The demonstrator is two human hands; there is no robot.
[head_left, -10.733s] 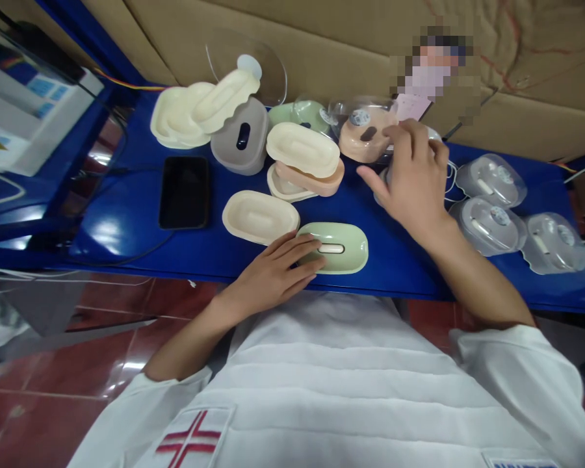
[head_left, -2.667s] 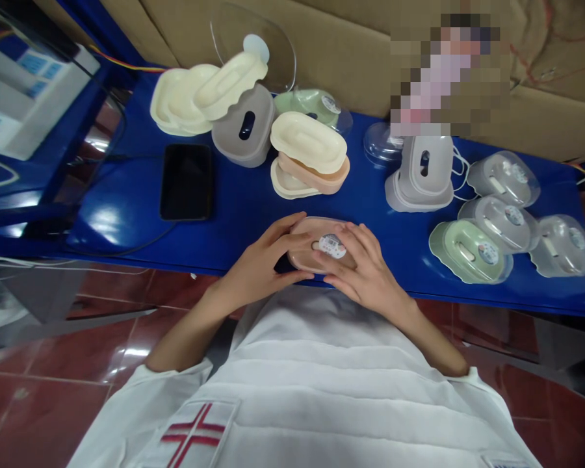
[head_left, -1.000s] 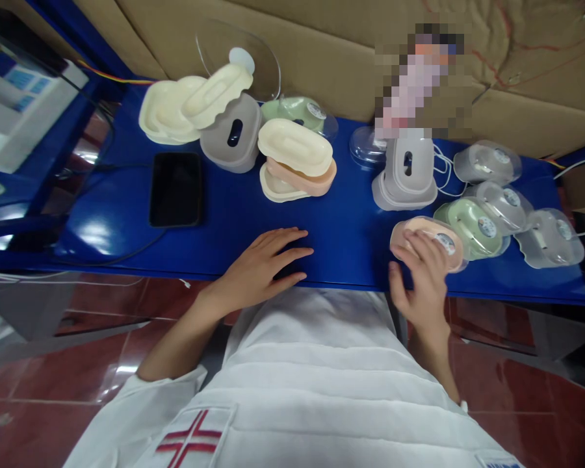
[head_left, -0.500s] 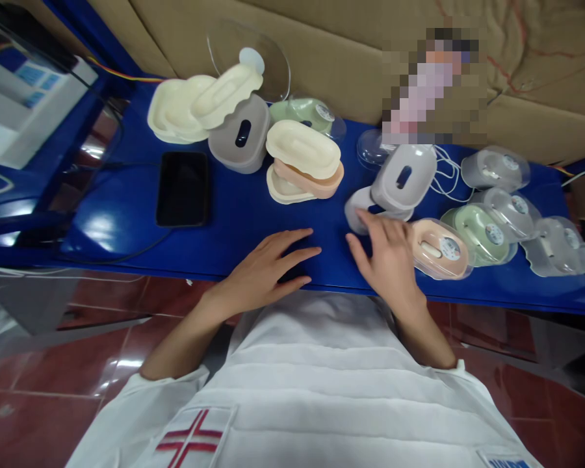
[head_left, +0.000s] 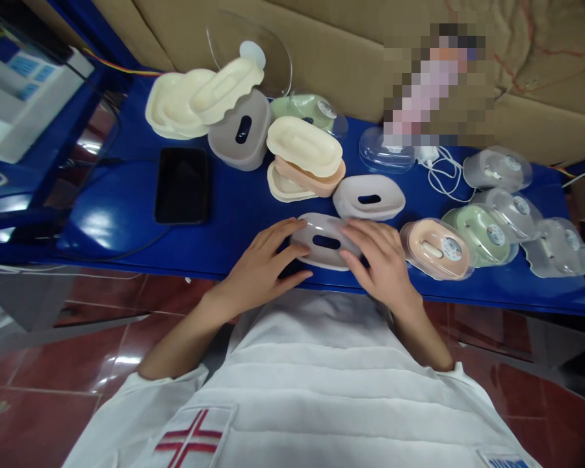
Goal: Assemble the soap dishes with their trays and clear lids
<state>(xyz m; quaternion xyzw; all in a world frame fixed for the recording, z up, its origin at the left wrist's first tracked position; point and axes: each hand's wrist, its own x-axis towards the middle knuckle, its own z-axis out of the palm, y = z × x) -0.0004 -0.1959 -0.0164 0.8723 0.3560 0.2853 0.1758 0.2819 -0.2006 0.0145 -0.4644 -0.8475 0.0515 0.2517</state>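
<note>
A grey oval plastic box [head_left: 323, 226] with a dark slot in its base sits at the table's front edge between my hands. My left hand [head_left: 260, 263] has its fingers on the left end of the box, the index and middle fingertips at its rim. Around the right end, my right hand [head_left: 383, 260] holds the box with thumb in front and fingers over the top. Just behind it lies a paler, slotted oval box [head_left: 390, 196]. Nearby, a cream oval tray [head_left: 305, 144] rests on a peach tray [head_left: 316, 182] and another cream one.
To the right are a peach box [head_left: 433, 234] under a clear cover, a green box [head_left: 478, 224] and several grey ones. A white cable [head_left: 446, 170] lies behind. On the left are a black screen device [head_left: 181, 185], cream trays [head_left: 178, 101] and a grey box [head_left: 246, 156].
The two stacked grey boxes at my right are now apart. One has come left and forward between my hands; the other lies just behind. My right hand moved slightly left and now holds the front one.
</note>
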